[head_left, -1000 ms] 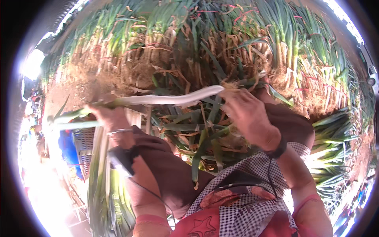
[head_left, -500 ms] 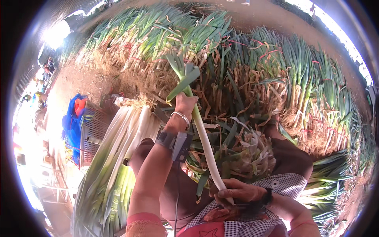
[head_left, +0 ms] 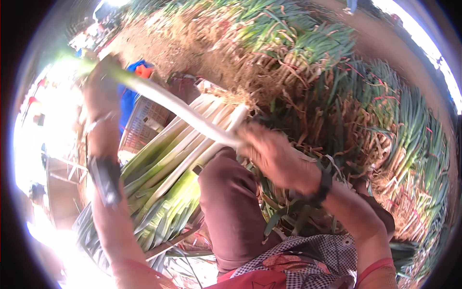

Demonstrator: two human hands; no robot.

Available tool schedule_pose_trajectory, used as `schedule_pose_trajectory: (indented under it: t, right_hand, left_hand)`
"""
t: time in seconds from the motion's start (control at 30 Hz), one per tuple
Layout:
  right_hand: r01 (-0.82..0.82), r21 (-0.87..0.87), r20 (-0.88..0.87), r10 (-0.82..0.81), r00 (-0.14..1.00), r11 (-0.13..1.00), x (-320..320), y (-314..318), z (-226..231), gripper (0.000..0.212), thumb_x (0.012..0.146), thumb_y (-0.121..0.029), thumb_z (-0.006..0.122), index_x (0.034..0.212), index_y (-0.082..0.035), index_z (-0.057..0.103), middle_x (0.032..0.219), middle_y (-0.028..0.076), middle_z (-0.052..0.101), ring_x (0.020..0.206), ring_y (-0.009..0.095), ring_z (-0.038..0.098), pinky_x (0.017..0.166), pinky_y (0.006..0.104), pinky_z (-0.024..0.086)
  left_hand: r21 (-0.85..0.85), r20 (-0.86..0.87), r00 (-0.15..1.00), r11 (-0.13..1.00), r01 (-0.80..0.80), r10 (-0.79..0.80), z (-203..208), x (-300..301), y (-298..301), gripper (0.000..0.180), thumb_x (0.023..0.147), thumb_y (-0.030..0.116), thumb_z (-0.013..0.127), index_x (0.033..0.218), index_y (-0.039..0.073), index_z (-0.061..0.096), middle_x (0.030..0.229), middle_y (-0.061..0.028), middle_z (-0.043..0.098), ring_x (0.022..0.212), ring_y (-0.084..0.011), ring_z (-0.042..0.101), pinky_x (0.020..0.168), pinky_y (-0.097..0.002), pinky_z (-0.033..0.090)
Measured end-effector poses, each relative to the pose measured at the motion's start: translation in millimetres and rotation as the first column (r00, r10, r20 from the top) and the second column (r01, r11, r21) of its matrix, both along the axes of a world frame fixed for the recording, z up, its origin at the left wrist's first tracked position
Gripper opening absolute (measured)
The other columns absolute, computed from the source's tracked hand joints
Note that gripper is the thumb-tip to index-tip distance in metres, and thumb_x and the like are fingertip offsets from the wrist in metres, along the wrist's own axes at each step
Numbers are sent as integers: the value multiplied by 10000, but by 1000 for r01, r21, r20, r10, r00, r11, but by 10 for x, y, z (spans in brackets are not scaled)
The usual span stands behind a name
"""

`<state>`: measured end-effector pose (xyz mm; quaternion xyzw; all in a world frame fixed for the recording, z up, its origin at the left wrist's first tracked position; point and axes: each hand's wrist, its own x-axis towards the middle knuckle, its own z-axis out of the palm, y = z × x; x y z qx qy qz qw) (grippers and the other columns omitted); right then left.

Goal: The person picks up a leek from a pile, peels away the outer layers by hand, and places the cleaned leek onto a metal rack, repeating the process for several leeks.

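Bundled leeks point(head_left: 402, 115) spread beyond and to the right of your laid-out leek pile point(head_left: 178, 149). A plastic crate point(head_left: 139, 127) sits just left of that pile. A single leek point(head_left: 180, 109) slants over the pile, your left hand point(head_left: 102, 89) wrapped around its green end, your right hand point(head_left: 279, 156) at its white end; blur hides whether those fingers grip.

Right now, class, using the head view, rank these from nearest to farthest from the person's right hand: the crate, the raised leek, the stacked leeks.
1. Raised leek: its white end is at the right hand, which is blurred.
2. Stacked leeks: to that hand's left, beyond the knee.
3. Crate: farther left, past the stack.
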<state>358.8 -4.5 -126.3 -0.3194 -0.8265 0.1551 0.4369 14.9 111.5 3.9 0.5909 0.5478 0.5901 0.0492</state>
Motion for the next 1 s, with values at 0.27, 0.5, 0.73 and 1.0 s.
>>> schedule_pose_trajectory:
  t: [0.27,0.5,0.73,1.0]
  right_hand:
    - [-76,253,386,-28,922,965,-1071,1250,-237,138,797,-90,622,929,-84,662,933,88,616,959,259,593,810,381,503]
    - [-53,248,584,-105,805,967,-1634,1649,-958,65,763,-137,611,793,-90,643,895,87,617,935,252,595,743,384,520]
    - [106,191,726,-213,654,976,-1471,2152,-983,86,805,-120,618,810,-93,700,930,89,673,1110,260,571,785,348,529]
    - [-61,-189,655,172,735,980,-1324,1887,-1068,196,804,23,532,996,15,572,1070,204,568,1089,350,558,899,427,499]
  left_hand:
    - [-229,803,583,968,103,128,-949,-809,-2036,389,998,292,522,1186,-46,567,1158,-135,580,1140,-238,555,1051,-378,429]
    - [-736,581,722,622,268,375,-915,-797,-2293,356,957,227,593,1155,-69,593,1154,-172,618,1141,-212,576,995,-362,462]
    - [-555,-703,687,746,-368,-184,-1026,-1020,-1428,295,867,112,631,1147,20,641,1096,-112,646,989,-287,637,821,-381,509]
    - [-692,-653,658,648,-317,-376,-1229,-944,-1410,428,739,67,747,1156,66,656,950,-118,571,903,-309,579,731,-421,476]
